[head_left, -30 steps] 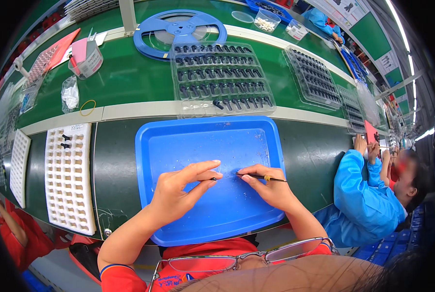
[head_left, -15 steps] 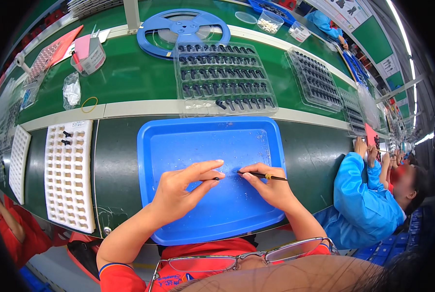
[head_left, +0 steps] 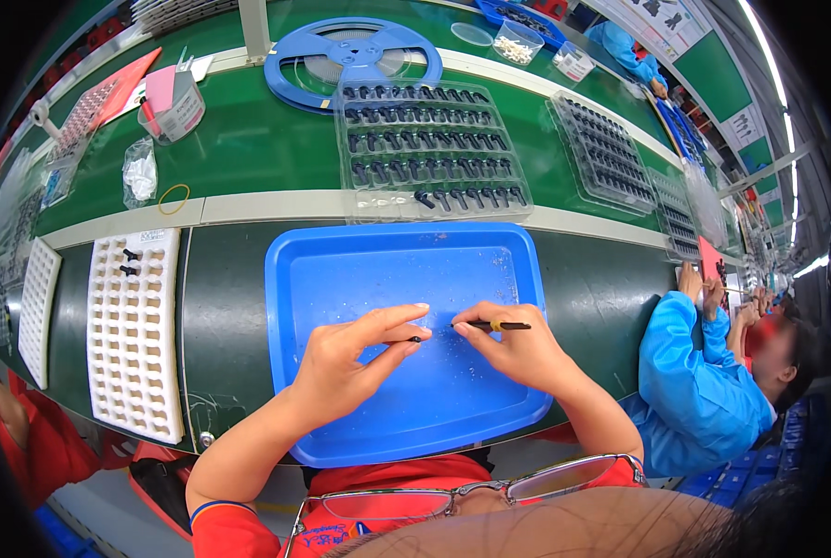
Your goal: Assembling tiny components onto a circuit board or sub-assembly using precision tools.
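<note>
Over the blue plastic tray (head_left: 369, 435) both my hands are raised, a small gap between their fingertips. My left hand (head_left: 341, 361) is closed in a pinch on a small black part (head_left: 416, 339); most of that part is hidden by thumb and fingers. Closed round a thin black pen-like tool (head_left: 516, 326) with a yellow band is my right hand (head_left: 527, 355). The tool's tip points left toward the black part and does not touch it. Small light specks lie scattered on the tray's floor.
Beyond the blue tray stands a clear blister tray (head_left: 378, 212) of black stemmed parts. A white foam tray (head_left: 136, 372) with two black parts (head_left: 129, 263) lies left. Behind are a blue reel (head_left: 290, 56) and a tub (head_left: 181, 116). A person in blue sleeves (head_left: 676, 363) works at right.
My right hand has shifted slightly and turned, so the tool lies more level and its rear end is farther left. My left hand keeps its pinch, almost still.
</note>
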`<action>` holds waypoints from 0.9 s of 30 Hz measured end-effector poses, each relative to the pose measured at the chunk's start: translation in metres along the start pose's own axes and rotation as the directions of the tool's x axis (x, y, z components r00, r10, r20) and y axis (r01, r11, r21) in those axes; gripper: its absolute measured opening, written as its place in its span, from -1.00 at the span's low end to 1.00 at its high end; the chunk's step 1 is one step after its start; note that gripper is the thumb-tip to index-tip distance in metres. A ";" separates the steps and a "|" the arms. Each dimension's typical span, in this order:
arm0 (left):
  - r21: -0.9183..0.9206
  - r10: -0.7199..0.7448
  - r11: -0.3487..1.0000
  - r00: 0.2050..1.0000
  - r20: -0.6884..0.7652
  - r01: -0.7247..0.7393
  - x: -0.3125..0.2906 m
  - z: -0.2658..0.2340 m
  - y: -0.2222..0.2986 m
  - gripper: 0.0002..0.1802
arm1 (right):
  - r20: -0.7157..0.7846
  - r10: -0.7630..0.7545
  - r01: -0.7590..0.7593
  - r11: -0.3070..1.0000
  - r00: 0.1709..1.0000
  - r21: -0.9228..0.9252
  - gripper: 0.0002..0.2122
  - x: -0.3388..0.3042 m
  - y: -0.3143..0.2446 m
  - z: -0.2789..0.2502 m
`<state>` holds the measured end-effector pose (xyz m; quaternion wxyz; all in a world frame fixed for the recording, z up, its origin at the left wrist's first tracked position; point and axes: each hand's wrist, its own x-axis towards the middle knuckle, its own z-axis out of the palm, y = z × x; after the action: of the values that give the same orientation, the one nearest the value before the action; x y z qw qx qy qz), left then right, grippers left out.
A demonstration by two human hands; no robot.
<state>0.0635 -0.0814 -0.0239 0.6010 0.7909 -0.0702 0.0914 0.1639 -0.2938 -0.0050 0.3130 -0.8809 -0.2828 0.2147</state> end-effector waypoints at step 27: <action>-0.056 0.050 0.997 0.999 0.006 -0.049 0.000 0.000 0.003 -0.57 | -0.489 -0.204 0.490 0.651 0.848 0.580 -0.85 -0.037 -0.011 0.044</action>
<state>0.0625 -0.0818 -0.0207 0.6202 0.7721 -0.0946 0.1011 0.1078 -0.2910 -0.0219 0.7000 -0.6526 -0.2831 0.0630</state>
